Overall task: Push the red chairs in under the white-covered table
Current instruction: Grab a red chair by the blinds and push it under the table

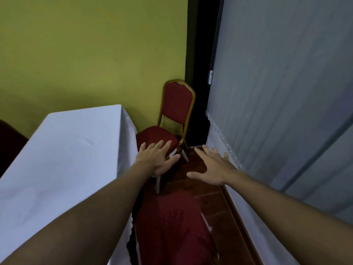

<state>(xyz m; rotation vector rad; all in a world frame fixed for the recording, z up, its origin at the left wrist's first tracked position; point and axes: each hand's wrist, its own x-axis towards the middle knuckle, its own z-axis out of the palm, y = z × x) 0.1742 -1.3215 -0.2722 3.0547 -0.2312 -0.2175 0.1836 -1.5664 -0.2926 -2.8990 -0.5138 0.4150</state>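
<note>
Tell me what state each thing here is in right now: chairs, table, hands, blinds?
Far red chair: upright, seat partly under the cloth edge, back sticking out.
Near red chair: blurred, beside the table, not fully in.
White-covered table: covered, top bare.
Left hand: open, fingers spread, holding nothing.
Right hand: open, holding nothing.
Blinds: closed.

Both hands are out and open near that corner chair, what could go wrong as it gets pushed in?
The tablecloth hangs right beside the far red chair, so its seat could snag and drag the cloth. The aisle is narrow: the right hand is close to the vertical blinds and could knock them. The near red chair underfoot could trip the person.
</note>
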